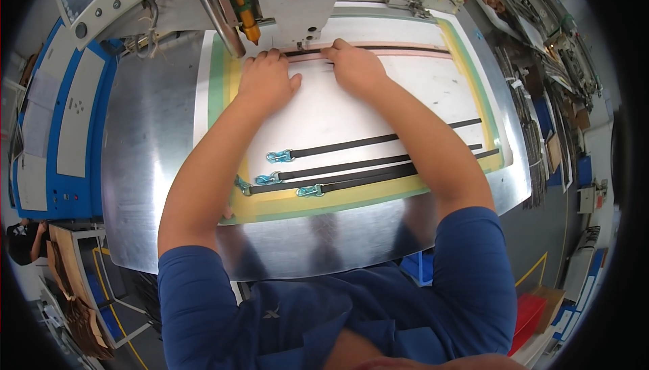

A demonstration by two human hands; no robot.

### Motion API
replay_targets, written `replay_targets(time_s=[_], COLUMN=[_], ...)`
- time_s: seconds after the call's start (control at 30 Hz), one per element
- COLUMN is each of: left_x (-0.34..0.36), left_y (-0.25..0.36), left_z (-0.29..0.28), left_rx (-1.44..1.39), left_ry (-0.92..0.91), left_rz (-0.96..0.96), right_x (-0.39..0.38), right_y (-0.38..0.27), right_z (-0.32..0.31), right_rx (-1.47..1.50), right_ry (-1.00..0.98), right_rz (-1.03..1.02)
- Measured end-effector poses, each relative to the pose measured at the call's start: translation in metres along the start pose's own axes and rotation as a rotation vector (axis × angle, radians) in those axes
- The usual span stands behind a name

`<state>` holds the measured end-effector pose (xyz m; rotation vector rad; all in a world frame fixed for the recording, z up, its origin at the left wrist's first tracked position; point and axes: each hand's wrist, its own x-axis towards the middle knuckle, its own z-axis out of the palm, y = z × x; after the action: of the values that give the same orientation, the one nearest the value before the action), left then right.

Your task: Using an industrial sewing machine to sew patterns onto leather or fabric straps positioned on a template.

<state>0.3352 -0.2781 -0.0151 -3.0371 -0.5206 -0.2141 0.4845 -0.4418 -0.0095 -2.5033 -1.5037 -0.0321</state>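
Note:
A black strap (405, 49) lies in a long pink-edged slot across the far part of a white template sheet (324, 109). My left hand (266, 80) rests at the slot's left end, its fingertips bent down onto it and the thumb held apart. Just right of the machine head, my right hand (356, 67) has its fingers closed at the strap; the fingertips partly hide the grip. Nearer to me, several black straps (345, 145) lie side by side on the sheet. Bluish metal snap hooks (278, 156) are at their left ends, and my right forearm covers part of them.
Above the slot hangs a white sewing-machine head (297, 1), beside a brass-coloured cylinder (238, 1) and a metal tube (216, 11). A control panel (101, 5) stands at far left above a blue cabinet (67, 120). The shiny metal table (149, 160) surrounds the yellow-and-green-taped sheet.

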Motion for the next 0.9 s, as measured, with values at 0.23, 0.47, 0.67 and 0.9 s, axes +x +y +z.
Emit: replay_targets(time_s=[0.23, 0.47, 0.67, 0.9], left_x=[-0.005, 0.008, 0.011, 0.031], left_y=[0.013, 0.015, 0.048, 0.061], left_z=[-0.004, 0.003, -0.019, -0.010], left_rx=[0.017, -0.008, -0.018, -0.122], left_ry=[0.110, -0.029, -0.058, -0.102], left_rz=[-0.019, -0.012, -0.066, -0.019], right_x=[-0.021, -0.028, -0.028, -0.026], right_y=[0.049, 0.074, 0.078, 0.073], right_z=[-0.017, -0.016, -0.012, -0.014], right_rx=[-0.030, -0.017, 0.000, 0.004], right_ry=[-0.018, 0.003, 0.017, -0.003], right_rz=[0.083, 0.112, 0.073, 0.043])
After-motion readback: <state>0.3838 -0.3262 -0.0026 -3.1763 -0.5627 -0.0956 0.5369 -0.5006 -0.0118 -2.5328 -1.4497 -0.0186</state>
